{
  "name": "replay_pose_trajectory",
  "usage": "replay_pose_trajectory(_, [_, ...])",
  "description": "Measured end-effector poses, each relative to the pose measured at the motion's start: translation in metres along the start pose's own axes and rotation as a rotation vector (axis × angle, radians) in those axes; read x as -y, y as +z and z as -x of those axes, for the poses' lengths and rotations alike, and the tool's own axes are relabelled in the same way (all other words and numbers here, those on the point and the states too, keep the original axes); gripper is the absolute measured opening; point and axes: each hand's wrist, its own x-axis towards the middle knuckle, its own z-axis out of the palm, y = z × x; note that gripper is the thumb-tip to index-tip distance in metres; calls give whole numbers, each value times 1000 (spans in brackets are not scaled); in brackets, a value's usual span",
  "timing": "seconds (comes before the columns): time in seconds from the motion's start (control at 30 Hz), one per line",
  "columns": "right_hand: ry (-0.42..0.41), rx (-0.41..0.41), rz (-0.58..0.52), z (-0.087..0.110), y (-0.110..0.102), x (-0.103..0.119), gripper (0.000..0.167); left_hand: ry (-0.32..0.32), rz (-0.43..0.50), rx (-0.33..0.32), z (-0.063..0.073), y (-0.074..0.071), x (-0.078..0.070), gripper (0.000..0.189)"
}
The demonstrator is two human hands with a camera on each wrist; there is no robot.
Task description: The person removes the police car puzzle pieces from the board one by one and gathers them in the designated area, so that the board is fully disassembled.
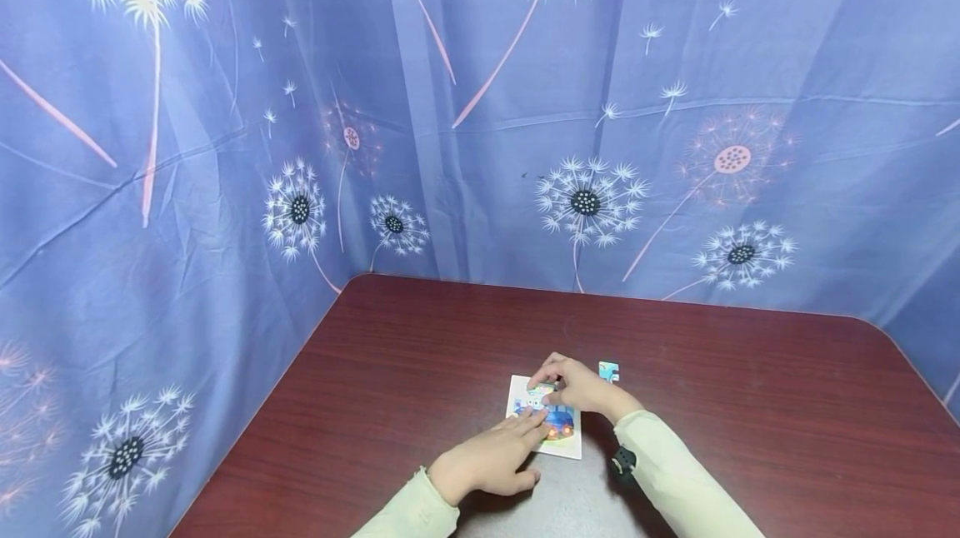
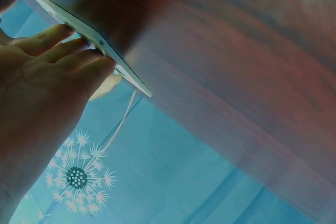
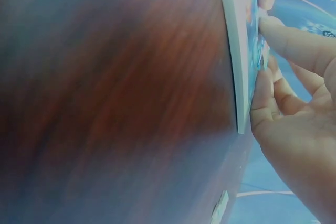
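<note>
The puzzle board (image 1: 566, 449) lies on the dark red table (image 1: 375, 371), in front of the person, with both hands over it. The head view gives the layout: a white border surrounds a printed blue vehicle with eyes and orange wheels.

Left hand (image 1: 495, 456): the fingers extend across the lower left part of the board and rest on its face; the thumb stands apart, off the board. The grip is not closed on anything. The left wrist view adds the board's thin edge, with the fingertips on the printed side.

Right hand (image 1: 576, 386): the fingers arch over the upper part of the board. The head view mostly covers the contact point. The right wrist view shows thumb and forefinger pinching a small puzzle piece (image 3: 265, 59) at the board's face; its print is too small to read.

Loose piece (image 1: 608, 371): 1 light blue piece lies on the table, near the board's upper right corner. The right wrist view shows it only as a pale sliver.

Only the head view shows the 2 pale sleeves (image 1: 682, 471) and the black device (image 1: 624, 460) at the right sleeve.
</note>
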Motion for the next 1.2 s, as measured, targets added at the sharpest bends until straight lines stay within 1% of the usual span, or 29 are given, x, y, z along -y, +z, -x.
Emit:
replay_pose_trajectory(0.23, [-38,-3,-7,1,-2,0,27,-3,6,5,-1,0,1,63])
replay_pose_trajectory(0.33, [-51,-8,-28,2,-4,-1,29,-7,5,6,-2,0,1,62])
replay_pose_trajectory(0.5, [-37,-22,-73,1,-6,-5,28,-1,-5,-1,-1,0,1,62])
replay_pose_trajectory(0.63, [-9,-19,-90,1,-7,-8,26,12,-16,-15,0,0,1,62])
replay_pose_trajectory(0.7, [-9,-16,-96,1,-7,-8,25,13,-18,-18,-1,0,1,62])
replay_pose_trajectory(0.93, [1,-14,-95,4,-9,-5,22,-4,4,8,-2,0,1,62])
replay_pose_trajectory(1.2, [-7,-38,-118,6,-9,-5,21,-6,14,10,-4,1,1,63])
